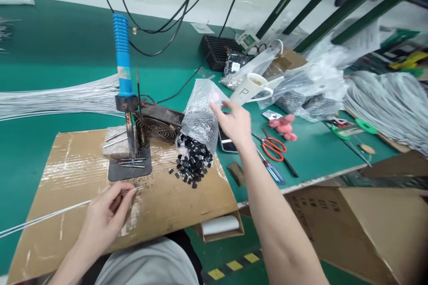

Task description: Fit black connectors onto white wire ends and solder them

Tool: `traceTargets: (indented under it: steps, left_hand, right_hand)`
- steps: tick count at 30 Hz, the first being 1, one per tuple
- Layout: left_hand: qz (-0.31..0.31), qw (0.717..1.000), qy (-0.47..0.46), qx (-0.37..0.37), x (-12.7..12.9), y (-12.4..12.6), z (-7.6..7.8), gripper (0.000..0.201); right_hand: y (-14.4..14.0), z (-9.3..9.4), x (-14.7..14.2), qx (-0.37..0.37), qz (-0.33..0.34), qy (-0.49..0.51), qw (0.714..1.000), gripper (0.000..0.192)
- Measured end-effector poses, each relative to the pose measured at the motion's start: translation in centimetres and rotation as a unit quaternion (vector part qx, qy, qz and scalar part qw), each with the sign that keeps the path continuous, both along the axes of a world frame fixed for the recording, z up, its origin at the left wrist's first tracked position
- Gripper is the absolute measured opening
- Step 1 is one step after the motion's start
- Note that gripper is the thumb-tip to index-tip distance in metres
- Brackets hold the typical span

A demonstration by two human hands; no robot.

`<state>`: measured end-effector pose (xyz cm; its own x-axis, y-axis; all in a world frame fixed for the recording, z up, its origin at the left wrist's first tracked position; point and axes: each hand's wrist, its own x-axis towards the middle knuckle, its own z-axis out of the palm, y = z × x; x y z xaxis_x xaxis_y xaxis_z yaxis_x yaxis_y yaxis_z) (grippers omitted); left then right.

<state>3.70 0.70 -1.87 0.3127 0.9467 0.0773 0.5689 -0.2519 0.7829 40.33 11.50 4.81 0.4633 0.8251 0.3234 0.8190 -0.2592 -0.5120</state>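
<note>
Green surface [50, 53]: left hand [107, 213] pinches wire [50, 214]; right hand [236, 122], open, reaches bag [200, 116]. Next, probably: pick one black cap [192, 162].

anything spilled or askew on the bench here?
Yes. Small black parts have spilled from the plastic bag onto the cardboard, a few scattered loose. A white mug lies tipped among bags. The right hand is open beside the bag; the left hand pinches a wire.

Green worktop [50, 53] carries orange-handled scissors [274, 148]; a white mug [251, 89] lies tipped beside them; a small fan [158, 124] sits behind the blue-handled soldering iron [122, 60].
</note>
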Motion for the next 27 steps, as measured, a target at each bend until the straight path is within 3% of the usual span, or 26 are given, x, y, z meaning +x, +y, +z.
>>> traceTargets:
  steps: [3,6,10,14,16,20,23,27]
  left_hand:
    - [0.009,1.0,0.005,0.003,-0.1,0.3,-0.2,0.02]
    - [0.014,1.0,0.012,0.003,-0.2,0.3,0.0,0.021]
    - [0.008,1.0,0.019,0.004,-0.1,0.3,0.2,0.021]
    - [0.007,1.0,0.026,0.013,0.0,0.3,0.1,0.021]
    - [0.006,0.999,0.033,0.011,0.0,0.3,0.0,0.022]
    - [0.005,0.999,0.037,0.005,0.1,0.2,0.3,0.024]
    - [0.019,0.999,0.035,-0.001,0.3,0.0,0.7,0.023]
    - [0.025,0.999,0.028,-0.002,0.4,0.1,0.8,0.022]
  right_hand:
    - [5.1,-0.1,0.8,-0.063,0.044,-0.005,0.997,0.022]
    - [6.6,0.4,0.1,-0.06,0.048,-0.02,0.997,0.019]
    - [4.5,1.9,-1.0,-0.017,0.053,-0.035,0.998,0.014]
    - [0.7,2.8,-2.4,0.108,0.11,-0.072,0.985,0.02]
    - [-0.7,2.8,-3.0,0.134,0.115,-0.072,0.982,0.024]
    - [-1.3,2.5,-3.4,0.15,0.102,-0.037,0.983,0.027]
    - [-0.5,2.1,-2.6,0.128,0.079,0.057,0.987,0.026]
    - [-0.7,1.6,-0.9,0.08,0.045,0.1,0.991,0.044]
